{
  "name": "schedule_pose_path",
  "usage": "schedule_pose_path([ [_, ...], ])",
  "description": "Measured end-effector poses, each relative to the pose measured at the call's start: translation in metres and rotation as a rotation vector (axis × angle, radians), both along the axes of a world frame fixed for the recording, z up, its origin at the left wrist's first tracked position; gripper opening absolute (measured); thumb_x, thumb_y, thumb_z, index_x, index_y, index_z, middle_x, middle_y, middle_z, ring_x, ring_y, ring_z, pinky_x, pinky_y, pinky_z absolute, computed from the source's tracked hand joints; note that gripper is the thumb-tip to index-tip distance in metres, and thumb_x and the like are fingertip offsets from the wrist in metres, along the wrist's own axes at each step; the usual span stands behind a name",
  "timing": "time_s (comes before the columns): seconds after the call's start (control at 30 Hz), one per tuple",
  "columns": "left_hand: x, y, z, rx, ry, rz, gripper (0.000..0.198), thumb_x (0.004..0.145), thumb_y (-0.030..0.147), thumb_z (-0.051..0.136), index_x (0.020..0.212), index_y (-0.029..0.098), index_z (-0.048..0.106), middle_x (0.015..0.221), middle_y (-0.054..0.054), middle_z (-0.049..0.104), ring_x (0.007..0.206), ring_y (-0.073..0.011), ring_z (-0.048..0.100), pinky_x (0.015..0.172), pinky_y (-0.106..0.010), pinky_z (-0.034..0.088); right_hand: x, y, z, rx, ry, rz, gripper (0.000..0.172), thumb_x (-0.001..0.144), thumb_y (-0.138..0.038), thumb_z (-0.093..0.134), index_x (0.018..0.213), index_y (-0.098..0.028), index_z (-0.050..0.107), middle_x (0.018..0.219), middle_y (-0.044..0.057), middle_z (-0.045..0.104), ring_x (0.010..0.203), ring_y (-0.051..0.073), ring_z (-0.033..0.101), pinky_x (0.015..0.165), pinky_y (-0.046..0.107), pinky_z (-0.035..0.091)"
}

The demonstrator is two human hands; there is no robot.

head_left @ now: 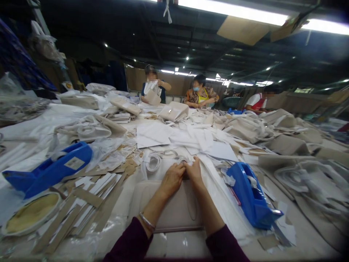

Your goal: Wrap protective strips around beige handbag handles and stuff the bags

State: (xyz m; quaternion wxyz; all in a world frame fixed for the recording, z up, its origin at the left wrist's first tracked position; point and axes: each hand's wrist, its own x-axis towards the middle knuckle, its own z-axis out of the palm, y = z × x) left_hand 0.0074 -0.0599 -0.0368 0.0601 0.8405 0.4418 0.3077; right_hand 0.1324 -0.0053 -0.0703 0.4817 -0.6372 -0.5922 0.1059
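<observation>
A beige handbag (160,207) lies flat on the work table in front of me. Beyond its far edge sits a coiled strap wrapped in white (153,163). My left hand (174,176) is closed, its fingers pinched together over the bag's far side. Touching it, my right hand (194,171) grips with thumb and fingers. Between them shows a small part of what looks like another wrapped strap (182,159), mostly hidden by the fingers. White sheets (154,134) lie just past the hands.
Blue tape dispensers stand at left (58,165) and right (249,194). Card strips (89,198) and a round yellow-topped pad (32,213) lie at left. More beige bags (286,145) are heaped at right. Several co-workers (201,94) sit across the table.
</observation>
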Motion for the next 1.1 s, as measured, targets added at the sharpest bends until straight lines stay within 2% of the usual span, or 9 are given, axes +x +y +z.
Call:
schedule_pose_path([
  [0.2,-0.005,0.003,-0.001,-0.086,-0.124,-0.139,0.026,0.083,0.006,0.039,0.088,0.018,0.061,0.095,-0.006,0.061,0.091,-0.0195,0.052,0.083,-0.031,0.043,-0.007,-0.017,0.013,-0.041,0.069,-0.013,0.066,0.066,-0.018,0.048,0.131,-0.011,0.035,0.122,0.02,0.049,0.11,0.033,0.046,0.096,0.048,0.036],
  [0.4,-0.008,0.005,0.004,-0.168,-0.145,-0.288,0.03,0.08,0.005,0.04,0.089,0.017,0.065,0.097,-0.007,0.063,0.094,-0.0198,0.053,0.087,-0.031,0.043,-0.008,-0.02,0.014,-0.056,0.125,0.02,0.071,0.066,-0.018,0.045,0.135,-0.013,0.028,0.123,0.016,0.046,0.108,0.03,0.045,0.096,0.044,0.036],
  [0.57,-0.009,0.003,0.006,-0.196,-0.101,-0.274,0.029,0.076,0.005,0.043,0.086,0.016,0.067,0.096,-0.007,0.065,0.095,-0.0204,0.055,0.091,-0.032,0.043,-0.01,-0.02,0.02,-0.04,0.128,0.021,0.071,0.066,-0.019,0.047,0.134,-0.013,0.03,0.114,0.014,0.048,0.103,0.028,0.045,0.094,0.045,0.037],
  [0.7,-0.013,0.002,0.005,-0.278,-0.267,-0.264,0.023,0.072,0.007,0.047,0.079,0.015,0.067,0.092,-0.006,0.066,0.091,-0.0193,0.057,0.087,-0.03,0.045,-0.026,-0.048,0.037,0.207,0.012,-0.059,0.055,0.07,-0.016,0.047,0.125,-0.017,0.041,0.114,0.013,0.048,0.111,0.03,0.041,0.097,0.052,0.03],
  [0.77,-0.019,0.004,0.005,-0.32,-0.44,-0.265,0.021,0.071,0.008,0.047,0.074,0.014,0.066,0.09,-0.005,0.066,0.085,-0.0174,0.059,0.081,-0.028,0.047,-0.037,-0.071,0.037,0.388,-0.022,0.054,0.044,0.075,-0.011,0.042,0.118,-0.018,0.044,0.115,0.012,0.047,0.112,0.028,0.041,0.097,0.049,0.032],
  [0.83,-0.027,0.007,0.005,-0.288,-0.63,-0.137,0.023,0.071,0.006,0.042,0.069,0.014,0.064,0.087,-0.005,0.065,0.074,-0.0142,0.058,0.07,-0.026,0.048,-0.049,-0.092,0.029,0.459,-0.059,0.234,0.037,0.077,-0.006,0.037,0.11,-0.018,0.045,0.109,0.011,0.049,0.106,0.024,0.045,0.092,0.043,0.038],
  [0.93,-0.036,0.014,0.009,-0.121,-0.741,0.151,0.03,0.072,0.003,0.035,0.075,0.015,0.062,0.086,-0.005,0.063,0.068,-0.0124,0.056,0.066,-0.025,0.048,-0.061,-0.109,0.013,0.324,-0.267,0.414,0.03,0.078,-0.002,0.036,0.1,-0.017,0.051,0.095,0.009,0.053,0.092,0.023,0.047,0.082,0.039,0.043],
  [1.0,-0.036,0.02,0.016,-0.047,-0.597,0.257,0.036,0.074,0.001,0.034,0.089,0.014,0.064,0.094,-0.007,0.065,0.086,-0.0144,0.059,0.081,-0.027,0.048,-0.064,-0.113,0.007,0.222,-0.437,0.475,0.029,0.079,-0.004,0.039,0.1,-0.016,0.055,0.095,0.01,0.055,0.089,0.024,0.046,0.082,0.04,0.043],
  [1.1,-0.027,0.035,0.026,-0.156,-0.103,0.383,0.044,0.074,-0.003,0.034,0.105,0.01,0.063,0.113,-0.012,0.064,0.113,-0.0177,0.053,0.101,-0.03,0.038,-0.064,-0.111,0.005,0.181,-0.541,0.495,0.039,0.078,-0.004,0.044,0.115,-0.014,0.054,0.106,0.011,0.056,0.097,0.025,0.045,0.089,0.041,0.041],
])
